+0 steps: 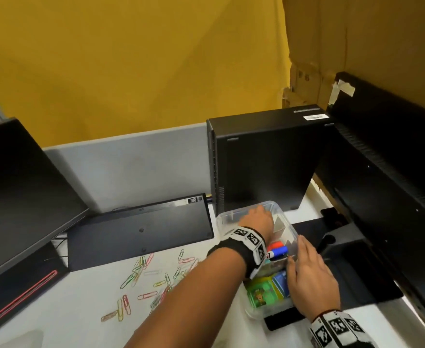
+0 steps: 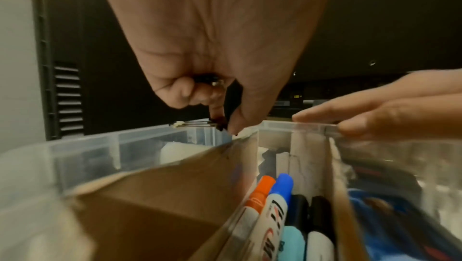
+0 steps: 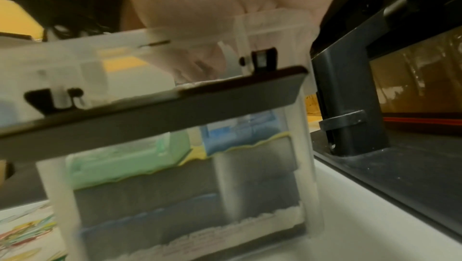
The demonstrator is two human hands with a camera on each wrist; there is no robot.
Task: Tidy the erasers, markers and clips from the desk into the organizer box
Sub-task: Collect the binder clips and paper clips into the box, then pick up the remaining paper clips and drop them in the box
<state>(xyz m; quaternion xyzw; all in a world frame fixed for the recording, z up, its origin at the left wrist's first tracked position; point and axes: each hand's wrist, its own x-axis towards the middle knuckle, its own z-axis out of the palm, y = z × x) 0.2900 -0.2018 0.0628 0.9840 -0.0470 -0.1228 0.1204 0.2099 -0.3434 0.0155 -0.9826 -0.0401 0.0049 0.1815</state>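
Note:
The clear organizer box (image 1: 234, 213) (image 2: 125, 136) (image 3: 306, 166) stands on the white desk, split by cardboard dividers. My left hand (image 1: 259, 217) (image 2: 220, 115) hovers over its far compartment and pinches a black binder clip (image 2: 232, 97) between thumb and curled fingers. The right hand (image 1: 307, 267) (image 2: 375, 111) lies with straight fingers on the box's right rim. Markers (image 1: 278, 249) (image 2: 272, 202) fill the middle compartment, and green and blue erasers (image 1: 261, 295) (image 3: 125, 158) the near one. Several coloured paper clips (image 1: 143, 280) are scattered on the desk to the left of the box.
A black computer tower (image 1: 261, 159) stands right behind the box. An upturned keyboard (image 1: 141, 229) leans at the left, beside a monitor (image 1: 18, 184). A monitor stand and base (image 1: 352, 259) lie to the right. A dark flat bar (image 1: 284, 320) (image 3: 175, 107) runs along the box's near side.

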